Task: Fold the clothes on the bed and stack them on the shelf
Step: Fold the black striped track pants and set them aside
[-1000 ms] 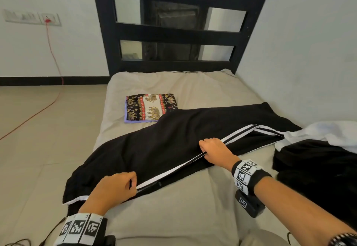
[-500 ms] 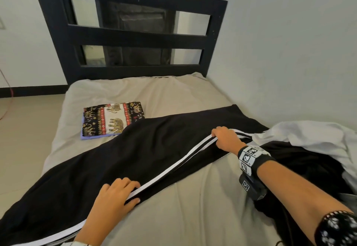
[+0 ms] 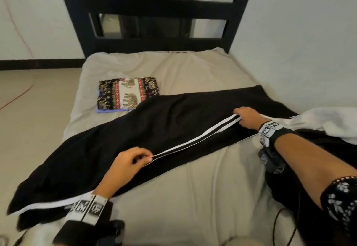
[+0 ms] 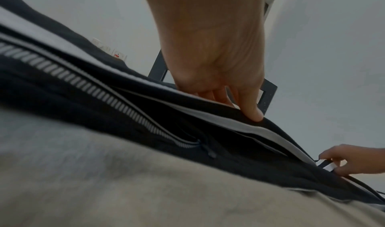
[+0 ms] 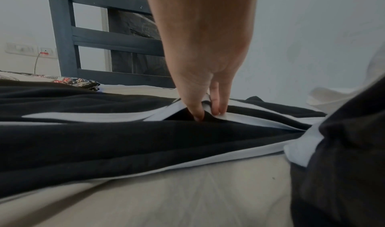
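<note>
Beige bed (image 3: 193, 207) fills the view, dark slatted headboard (image 3: 154, 8) at the far end. Black track pants (image 3: 116, 139) with white side stripes lie diagonally across it, from the near left edge to the far right. Since a second ago the striped seam has been drawn taut and lifted into one straight line between the hands, which have spread farther apart along it. That suggests the legs are now aligned one over the other, ready for a first lengthwise fold; nothing is on any shelf yet, and no shelf shows. A loose black-and-white pile (image 3: 328, 126) waits at the right. A folded elephant-print cloth (image 3: 127, 95) sits at the far left, partly under the pants. Left hand (image 3: 127, 164): thumb and fingertips pinching the stripe edge. Right hand (image 3: 249, 117): fingers curled, pinching the stripe near the far end.
</note>
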A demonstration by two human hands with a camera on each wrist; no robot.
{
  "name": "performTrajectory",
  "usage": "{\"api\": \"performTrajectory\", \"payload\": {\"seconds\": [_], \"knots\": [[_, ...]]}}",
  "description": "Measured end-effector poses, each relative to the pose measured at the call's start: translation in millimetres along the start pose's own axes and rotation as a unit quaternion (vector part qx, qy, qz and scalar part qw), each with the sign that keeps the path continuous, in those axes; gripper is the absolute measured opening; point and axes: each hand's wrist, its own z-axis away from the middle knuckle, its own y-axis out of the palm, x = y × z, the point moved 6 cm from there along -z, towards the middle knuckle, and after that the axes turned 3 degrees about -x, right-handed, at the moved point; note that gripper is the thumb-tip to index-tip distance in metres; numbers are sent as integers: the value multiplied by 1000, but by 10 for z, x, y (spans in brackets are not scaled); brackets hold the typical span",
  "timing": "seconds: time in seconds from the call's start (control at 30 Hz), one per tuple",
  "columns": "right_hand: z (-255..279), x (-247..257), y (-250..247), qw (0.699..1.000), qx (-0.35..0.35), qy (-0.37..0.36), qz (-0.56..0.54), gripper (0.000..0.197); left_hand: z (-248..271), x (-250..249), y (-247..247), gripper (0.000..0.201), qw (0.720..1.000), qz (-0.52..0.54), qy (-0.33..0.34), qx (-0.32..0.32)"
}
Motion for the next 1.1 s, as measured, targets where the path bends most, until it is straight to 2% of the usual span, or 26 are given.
{"api": "performTrajectory", "payload": {"seconds": [0.07,0.2,0.3,0.4,0.6,0.67,0.73,0.83,0.97,1.03,1.1], "knots": [[18,14,-49,998,-44,1,38,34,16,-10,-26,10,999,33,-25,13],[166,-65,-176,992,-98,19,82,26,73,-11,-56,9,998,30,-39,44],[306,-98,-162,989,-49,45,131,19,100,27,-51,10,996,3,-33,88],[393,-104,-59,984,8,53,168,21,129,56,-13,12,988,-49,-39,138],[387,-128,-33,976,2,80,204,31,152,128,73,9,980,-106,-23,167],[399,-184,-5,978,11,94,188,31,150,138,98,7,977,-136,-22,164],[427,-258,38,980,22,111,164,30,142,107,105,17,974,-167,-20,150],[437,-363,43,982,-5,143,122,30,143,43,121,29,963,-228,-14,141],[377,-451,60,983,-25,179,5,27,140,4,153,25,952,-278,8,128],[347,-490,-23,976,-83,194,-51,25,121,30,148,21,955,-273,8,113],[331,-520,-178,963,-177,190,-76,23,124,61,147,22,957,-268,-1,107]]}}
